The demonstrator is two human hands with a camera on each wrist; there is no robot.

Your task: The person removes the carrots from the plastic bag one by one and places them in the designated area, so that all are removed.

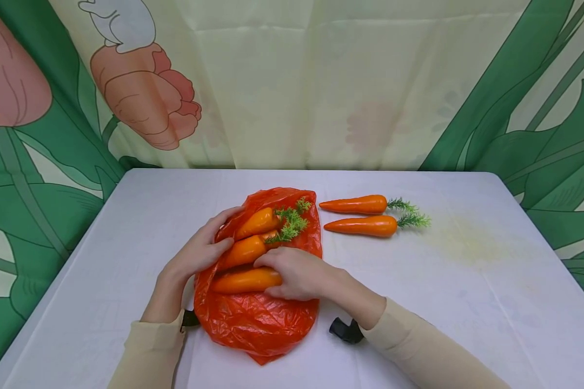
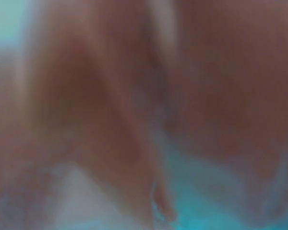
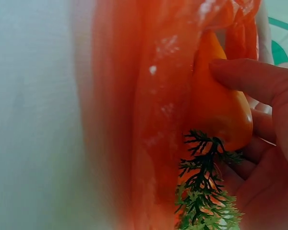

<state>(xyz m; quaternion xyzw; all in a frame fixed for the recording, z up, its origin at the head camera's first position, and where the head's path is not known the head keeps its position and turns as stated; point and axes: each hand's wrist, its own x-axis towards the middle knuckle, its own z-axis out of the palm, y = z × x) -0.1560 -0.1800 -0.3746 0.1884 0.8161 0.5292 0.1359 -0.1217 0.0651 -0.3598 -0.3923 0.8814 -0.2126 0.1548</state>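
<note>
Beige sleeves (image 1: 428, 343), right fingers (image 1: 271, 259) pinching nearest carrot (image 1: 240, 281) by its thick end, left fingers (image 1: 224, 218) gripping edge of red bag (image 1: 263, 327)

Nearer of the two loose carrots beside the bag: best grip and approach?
Probably the thick end of the nearer loose carrot, short of its green top, from above and the near side: it tapers toward the red bag, and the other loose carrot lies close behind.

The white-covered table (image 1: 496, 259) is offering passage left of the left hand (image 1: 201, 249) and at far right. Just right of the red plastic bag (image 1: 258, 329), two orange carrots (image 1: 362, 226) are lying in the way. The right hand (image 1: 299, 273) is obstructing the bag's middle, the left its left edge.
</note>
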